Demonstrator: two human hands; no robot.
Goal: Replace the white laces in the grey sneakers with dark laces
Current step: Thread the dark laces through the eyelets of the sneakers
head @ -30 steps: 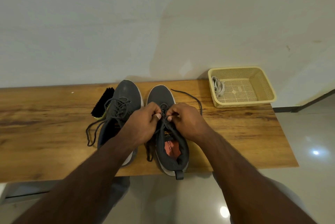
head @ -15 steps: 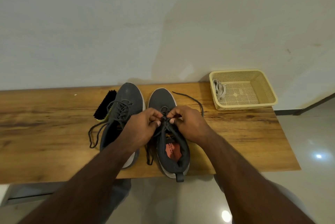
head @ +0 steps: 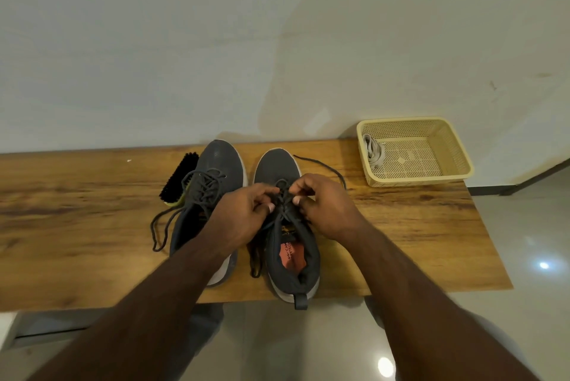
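Two grey sneakers stand side by side on the wooden table (head: 77, 214), toes toward the wall. The left sneaker (head: 220, 164) carries a dark lace whose loose ends trail off to its left. Over the lacing of the right sneaker (head: 276, 166), my left hand (head: 243, 217) and my right hand (head: 324, 208) each pinch its dark lace (head: 282, 195). One free end of that lace curves out to the right (head: 327, 167), another hangs down between the shoes. White laces (head: 373, 150) lie bundled in the yellow basket.
A black shoe brush (head: 179, 178) lies against the left sneaker's outer side. The yellow mesh basket (head: 431, 178) sits at the table's back right, close to the wall. Glossy floor shows beyond the table's near and right edges.
Both hands have stayed on the right sneaker's lace, with only small finger shifts. The view has tilted slightly, so everything sits a little lower in frame.
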